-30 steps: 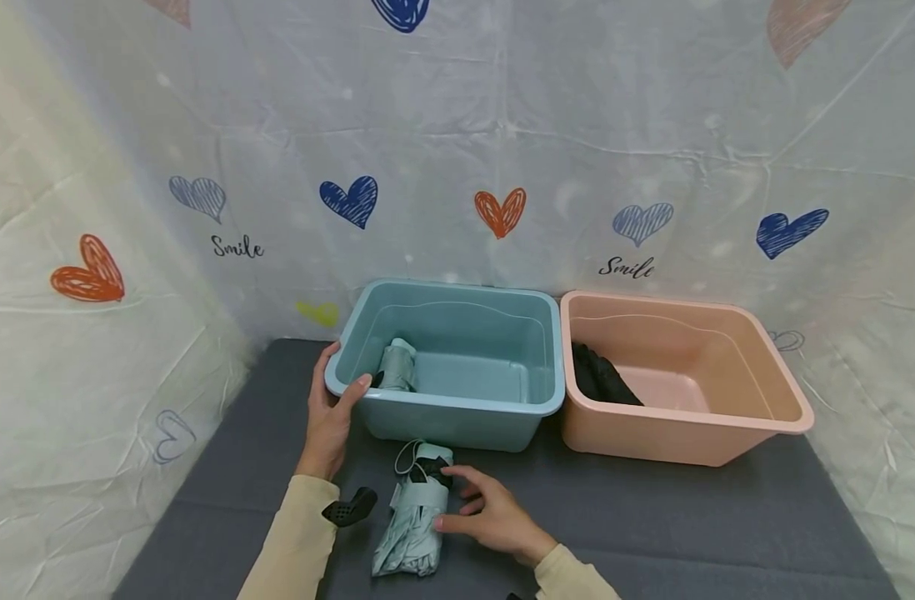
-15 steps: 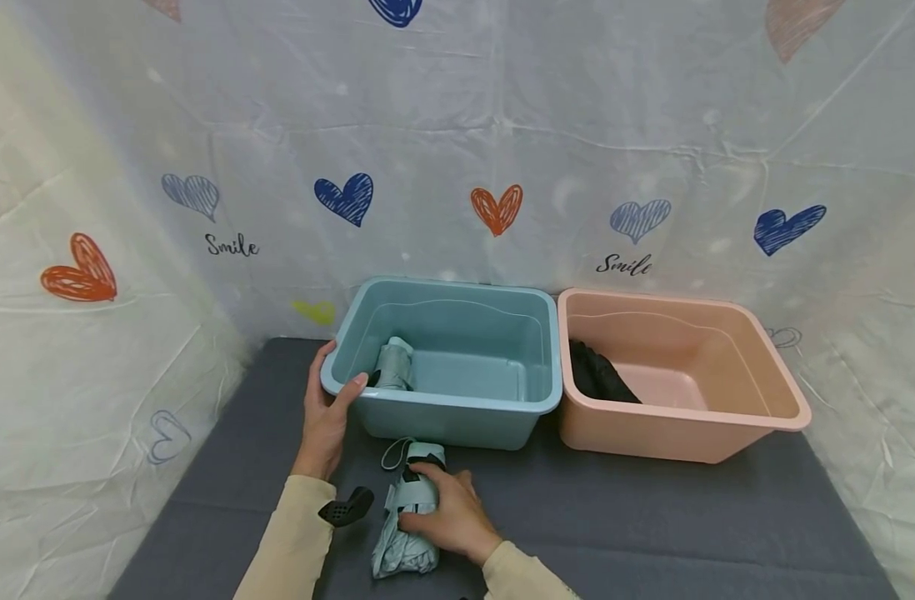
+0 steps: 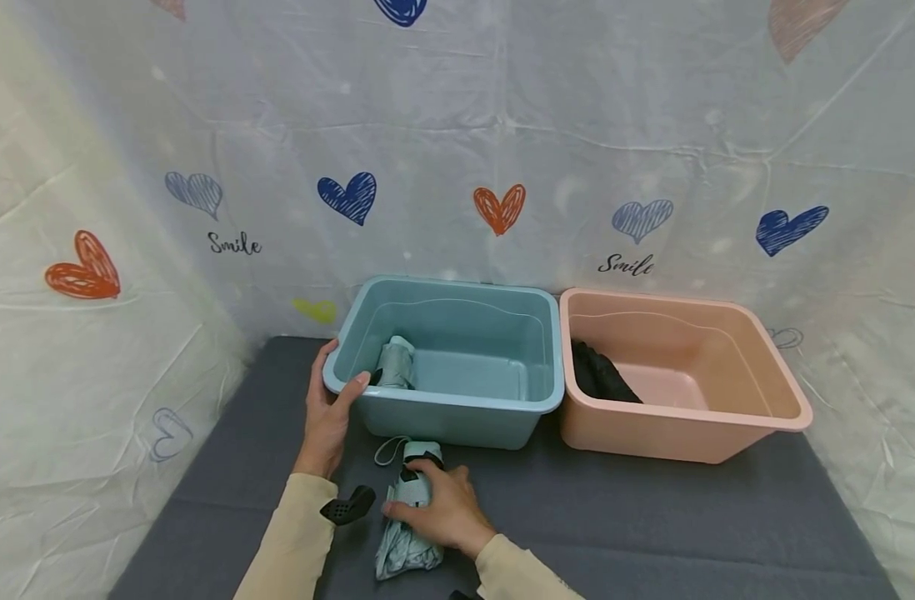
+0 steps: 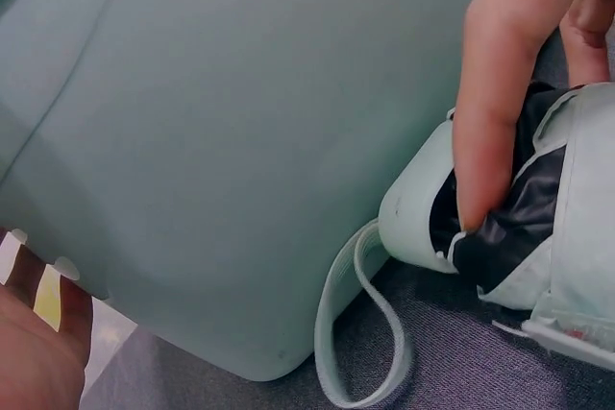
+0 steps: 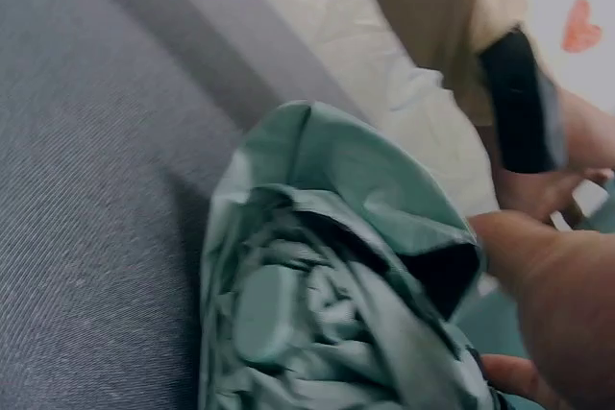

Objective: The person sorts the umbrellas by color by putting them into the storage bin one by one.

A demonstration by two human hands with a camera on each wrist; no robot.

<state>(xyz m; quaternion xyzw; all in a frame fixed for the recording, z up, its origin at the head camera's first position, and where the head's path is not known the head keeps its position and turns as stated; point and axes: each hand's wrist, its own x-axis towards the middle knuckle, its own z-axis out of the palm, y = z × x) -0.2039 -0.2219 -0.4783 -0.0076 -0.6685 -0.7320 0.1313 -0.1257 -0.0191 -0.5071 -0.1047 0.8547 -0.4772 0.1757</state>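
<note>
A folded mint-green umbrella (image 3: 408, 557) with a black band near its pale handle lies on the dark cloth, handle toward the blue bin (image 3: 442, 421). My right hand (image 3: 446, 510) grips it from above, thumb along the left side and fingers over the black part. In the left wrist view a finger presses the black fabric, and the wrist loop (image 4: 384, 333) trails beside the bin's wall. The right wrist view looks at the umbrella's gathered canopy end (image 5: 327, 295). My left hand (image 3: 327, 425) holds the bin's left front corner, thumb over the rim.
Inside the blue bin rests another mint-green folded umbrella (image 3: 396, 365) at the left. A pink bin (image 3: 652, 437) stands right beside it, with a black folded item (image 3: 602, 375) inside. Behind both bins hangs a heart-printed curtain (image 3: 427, 125).
My right hand has moved left from the umbrella's right side to over it and closed around it. The umbrella's handle end has shifted slightly left. My left hand stays on the bin.
</note>
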